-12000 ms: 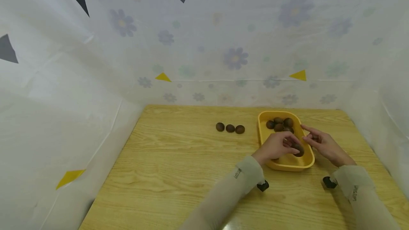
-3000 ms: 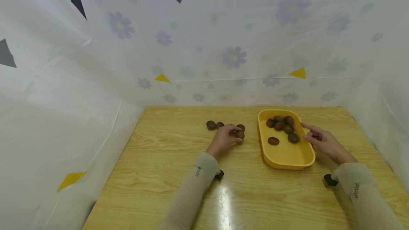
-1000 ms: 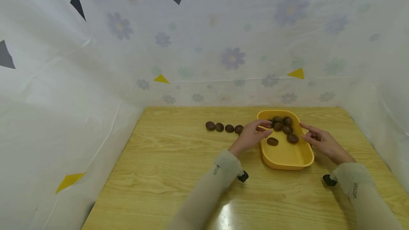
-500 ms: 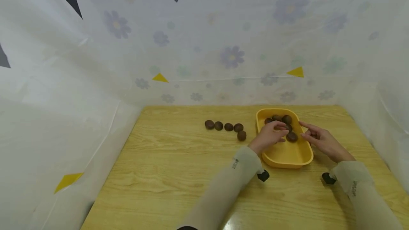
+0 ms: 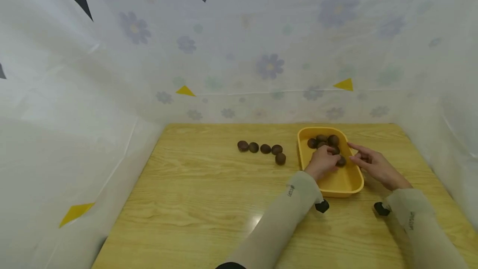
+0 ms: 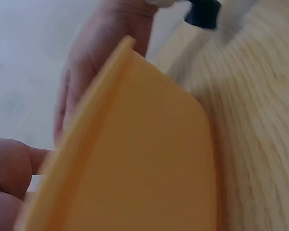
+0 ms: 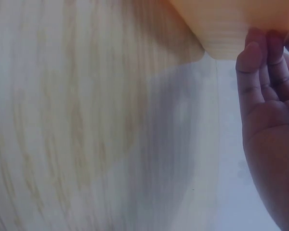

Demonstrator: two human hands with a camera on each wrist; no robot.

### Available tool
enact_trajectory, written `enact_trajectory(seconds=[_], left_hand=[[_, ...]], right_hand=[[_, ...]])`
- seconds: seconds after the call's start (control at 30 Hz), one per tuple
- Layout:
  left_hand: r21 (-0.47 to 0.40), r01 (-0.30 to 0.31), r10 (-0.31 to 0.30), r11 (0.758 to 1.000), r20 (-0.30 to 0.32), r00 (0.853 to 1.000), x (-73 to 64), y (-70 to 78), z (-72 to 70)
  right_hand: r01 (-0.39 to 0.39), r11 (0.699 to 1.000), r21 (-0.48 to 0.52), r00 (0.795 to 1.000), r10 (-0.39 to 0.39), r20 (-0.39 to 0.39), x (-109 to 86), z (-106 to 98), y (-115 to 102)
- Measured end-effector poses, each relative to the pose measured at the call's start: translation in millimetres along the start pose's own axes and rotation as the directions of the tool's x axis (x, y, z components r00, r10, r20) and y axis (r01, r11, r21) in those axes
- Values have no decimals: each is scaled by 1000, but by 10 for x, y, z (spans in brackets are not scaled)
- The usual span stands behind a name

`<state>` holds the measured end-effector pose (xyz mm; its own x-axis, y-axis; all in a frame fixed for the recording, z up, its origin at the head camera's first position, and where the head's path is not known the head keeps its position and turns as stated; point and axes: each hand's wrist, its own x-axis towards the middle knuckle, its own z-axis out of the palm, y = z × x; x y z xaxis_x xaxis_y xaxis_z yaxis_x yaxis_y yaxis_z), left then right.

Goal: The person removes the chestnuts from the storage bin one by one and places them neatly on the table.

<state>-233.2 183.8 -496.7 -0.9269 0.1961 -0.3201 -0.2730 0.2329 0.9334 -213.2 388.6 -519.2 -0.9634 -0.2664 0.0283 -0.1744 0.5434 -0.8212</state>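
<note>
In the head view a yellow tray (image 5: 341,184) stands at the right of the table, with several dark brown, roundish nut-like pieces (image 5: 333,140) inside, mostly at its far end. My left hand (image 5: 323,163) reaches down into it, fingers bent beside a brown piece (image 5: 341,161); what lies under them is hidden. The left wrist view is mostly filled by the tray's outer wall (image 6: 154,134). My right hand (image 5: 378,168) touches the tray's right side with its fingertips. Seen from the right wrist, its fingers (image 7: 251,60) are fairly straight against the wall.
Left of the tray, several brown pieces (image 5: 265,148) lie in a row on the wooden table (image 5: 209,202). One more piece (image 5: 280,159) sits just in front of the row's right end. A pale flowered sheet (image 5: 239,45) hangs behind the table.
The row has grown leftward and gained a piece in front. My left hand went from that front piece rightward into the tray and lowered among the pieces. My right hand stays at the tray.
</note>
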Motion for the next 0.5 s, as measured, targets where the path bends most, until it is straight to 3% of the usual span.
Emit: enact_trajectory(seconds=[0.1,0.27,0.33,0.5], left_hand=[[131,-47,48,990,-6,999,31,-33,2],[320,-107,108,941,14,994,60,-77,4],[356,-125,124,926,27,992,66,-83,5],[494,-213,204,843,73,976,78,-86,-9]], right_hand=[[15,1000,-4,1000,-15,-7,2,2,5],[15,1000,-5,1000,-15,-8,4,1,20],[9,1000,-7,1000,-10,-8,9,0,23],[-9,1000,-19,1000,9,-8,18,-3,14]])
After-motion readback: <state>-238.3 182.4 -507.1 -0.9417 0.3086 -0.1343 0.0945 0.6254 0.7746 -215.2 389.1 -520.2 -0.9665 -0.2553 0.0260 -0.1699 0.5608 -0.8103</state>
